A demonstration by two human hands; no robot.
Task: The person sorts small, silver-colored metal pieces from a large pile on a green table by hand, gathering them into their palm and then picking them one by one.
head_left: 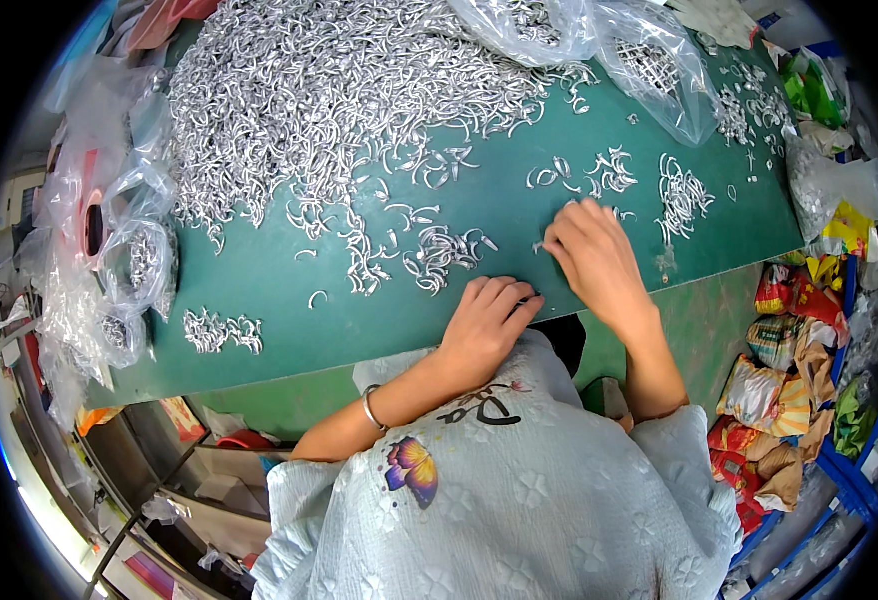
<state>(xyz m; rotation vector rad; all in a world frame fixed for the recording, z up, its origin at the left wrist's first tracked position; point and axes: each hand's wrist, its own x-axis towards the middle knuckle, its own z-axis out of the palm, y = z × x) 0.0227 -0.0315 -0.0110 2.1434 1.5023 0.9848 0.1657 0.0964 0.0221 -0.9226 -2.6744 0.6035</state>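
Observation:
Both of my hands are at the near edge of a green table (pixel 289 335). My left hand (pixel 487 322) rests there with its fingers curled and pressed together; whatever they hold, if anything, is hidden. Further right and a little farther in, my right hand (pixel 596 258) is closed, fingertips bent down to the tabletop. A tiny silver bit (pixel 538 247) shows beside those fingertips; I cannot tell if it is gripped. Just beyond the left hand lies a small cluster of curved silver metal pieces (pixel 444 255). Similar pieces (pixel 611 172) lie beyond the right hand.
A large heap of curved silver pieces (pixel 329 90) covers the far left of the table. Clear plastic bags (pixel 659 75) with metal parts sit at the back right; more bags (pixel 139 260) hang at the left. Small piles (pixel 681 200) (pixel 221 332) lie at both sides. Packets (pixel 759 390) fill shelving at right.

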